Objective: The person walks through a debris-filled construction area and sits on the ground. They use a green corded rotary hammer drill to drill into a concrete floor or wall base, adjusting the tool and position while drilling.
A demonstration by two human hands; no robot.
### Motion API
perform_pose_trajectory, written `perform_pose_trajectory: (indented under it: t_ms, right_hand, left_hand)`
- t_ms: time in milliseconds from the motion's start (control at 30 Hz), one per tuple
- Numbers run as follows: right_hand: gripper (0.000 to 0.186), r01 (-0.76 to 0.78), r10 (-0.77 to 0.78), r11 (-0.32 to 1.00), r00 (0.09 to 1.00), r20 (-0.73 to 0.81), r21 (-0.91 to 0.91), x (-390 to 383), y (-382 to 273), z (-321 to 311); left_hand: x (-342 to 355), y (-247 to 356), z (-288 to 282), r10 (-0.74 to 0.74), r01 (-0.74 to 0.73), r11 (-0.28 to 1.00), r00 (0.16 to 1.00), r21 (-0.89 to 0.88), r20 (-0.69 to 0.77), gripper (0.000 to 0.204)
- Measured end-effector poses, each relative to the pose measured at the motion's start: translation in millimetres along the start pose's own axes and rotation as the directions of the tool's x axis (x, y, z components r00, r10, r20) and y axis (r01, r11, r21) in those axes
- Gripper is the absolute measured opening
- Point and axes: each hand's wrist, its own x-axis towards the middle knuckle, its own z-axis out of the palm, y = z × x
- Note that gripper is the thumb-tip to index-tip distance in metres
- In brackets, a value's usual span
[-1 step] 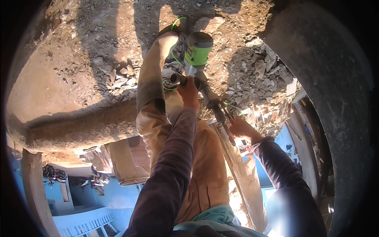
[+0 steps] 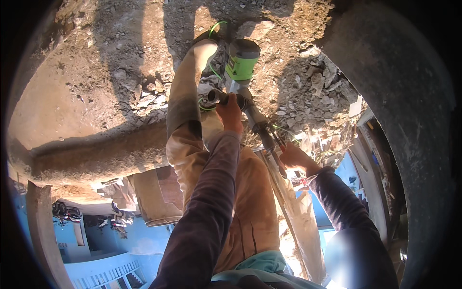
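Note:
A demolition hammer with a green and black motor housing point(image 2: 242, 62) lies slanting in front of me, its grey nose point(image 2: 256, 118) pointing down and right. My left hand point(image 2: 230, 114) is wrapped round its dark side handle point(image 2: 217, 97). At the nose end, my right hand point(image 2: 297, 158) is closed beside the chuck point(image 2: 266, 135), where thin dark and reddish bars run into its fingers. Whether these belong to the hammer or to a separate hand tool cannot be made out. The steel bit point(image 2: 277, 158) runs down from the chuck, partly hidden by that hand.
Broken rubble point(image 2: 313, 82) covers the ledge ahead. A bright green cable point(image 2: 215, 72) lies by my outstretched leg point(image 2: 185, 91). A wooden post point(image 2: 303, 226) stands below the bit. A dark curved surface point(image 2: 394, 96) rises at right; blue walls point(image 2: 144, 241) show far below.

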Motion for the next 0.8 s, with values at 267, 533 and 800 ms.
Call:
perform_pose_trajectory:
  t_ms: [267,533,800]
  right_hand:
    - [0.018,-0.231,0.172,0.758,0.973,0.155,0.609,9,14,-5]
    - [0.015,-0.101,0.472,0.275,0.881,-0.043,0.956,9,28,40]
    - [0.033,-0.401,0.505,0.406,0.847,0.164,0.821,15,48,37]
  left_hand:
    - [6,1,4,0.033,-0.033,0.999,0.999,-0.017,0.000,0.027]
    - [12,-1,1,0.099,-0.099,0.995,0.981,-0.009,0.165,0.019]
    - [18,-6,4,0.132,-0.128,0.991,0.981,-0.042,0.144,0.018]
